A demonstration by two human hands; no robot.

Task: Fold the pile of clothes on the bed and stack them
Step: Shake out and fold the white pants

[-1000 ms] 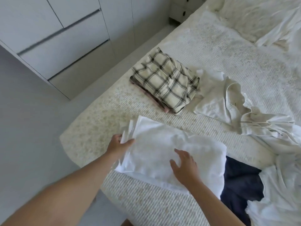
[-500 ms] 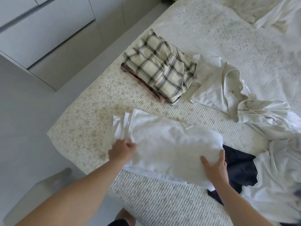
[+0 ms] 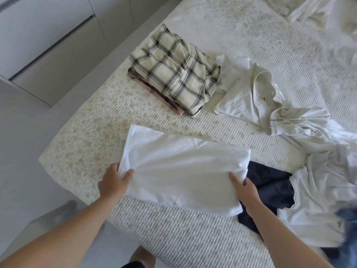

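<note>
The left hand (image 3: 114,182) and right hand (image 3: 244,187) pinch opposite ends of the folded white garment (image 3: 181,171), probably to carry it onto the plaid stack (image 3: 174,72) beyond.

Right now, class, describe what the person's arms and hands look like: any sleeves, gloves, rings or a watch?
Both forearms are bare up to the frame edge, with no sleeves showing. The left hand and right hand wear no gloves. No watch, bracelet or ring shows on the parts in view.

folded white garment (image 3: 183,171), plaid stack (image 3: 173,74) beyond
</note>
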